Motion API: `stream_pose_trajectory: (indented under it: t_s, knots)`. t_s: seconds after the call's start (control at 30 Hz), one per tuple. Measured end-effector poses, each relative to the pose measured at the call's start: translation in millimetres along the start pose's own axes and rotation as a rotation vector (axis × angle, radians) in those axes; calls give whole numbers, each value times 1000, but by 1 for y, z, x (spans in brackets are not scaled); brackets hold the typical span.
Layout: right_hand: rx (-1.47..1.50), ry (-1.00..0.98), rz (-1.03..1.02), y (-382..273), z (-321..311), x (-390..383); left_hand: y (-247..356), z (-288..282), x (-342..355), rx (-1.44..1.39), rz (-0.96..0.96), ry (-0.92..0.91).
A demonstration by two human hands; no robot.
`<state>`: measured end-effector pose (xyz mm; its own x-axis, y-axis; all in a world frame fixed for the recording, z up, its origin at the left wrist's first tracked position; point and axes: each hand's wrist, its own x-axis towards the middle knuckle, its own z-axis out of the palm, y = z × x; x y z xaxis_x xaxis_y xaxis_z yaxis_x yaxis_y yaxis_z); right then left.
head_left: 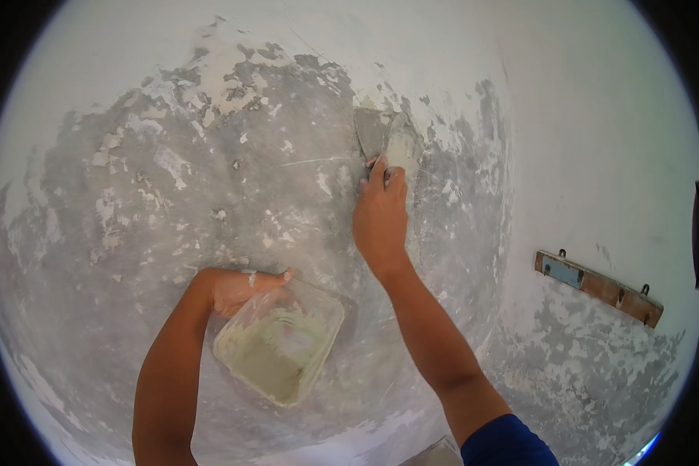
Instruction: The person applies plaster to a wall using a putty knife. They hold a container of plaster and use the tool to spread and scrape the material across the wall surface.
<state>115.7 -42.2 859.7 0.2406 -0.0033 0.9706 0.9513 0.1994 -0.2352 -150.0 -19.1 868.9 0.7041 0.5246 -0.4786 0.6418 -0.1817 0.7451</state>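
Two hands busy: your R hand [380, 217] grips putty knife [386, 138] tight, blade above fingers [378, 172], long axis up wall [171, 194]; L hand [241, 287] closed on tub [281, 342] rim.

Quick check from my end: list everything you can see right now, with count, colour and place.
wall: one, grey with patchy peeling white paint, fills most of the view
putty knife: one, grey blade smeared with pale filler, pressed to the wall at upper centre
tub: one, clear plastic with pale greenish-white filler inside, lower centre
hook rail: one, brown wood with a blue patch and dark hooks, on the white wall at right
left hand: one, holds the tub by its rim
right hand: one, raised, grips the putty knife; blue sleeve on that arm
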Motion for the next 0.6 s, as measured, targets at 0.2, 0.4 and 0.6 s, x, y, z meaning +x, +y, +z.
stream_pose_trajectory:
  t_s: [0.2, 0.4, 0.6]
  knots:
    - [21, -111, 83, -10, -2, -66, -3, -6, 4, -34, -49, -98]
    - [108, -51, -97, 4, -26, -85, -7, -5, 1, -63, -10, -31]
    - [673, -149, 329, 10, -66, 8, -8, -8, 6, -55, 1, -59]
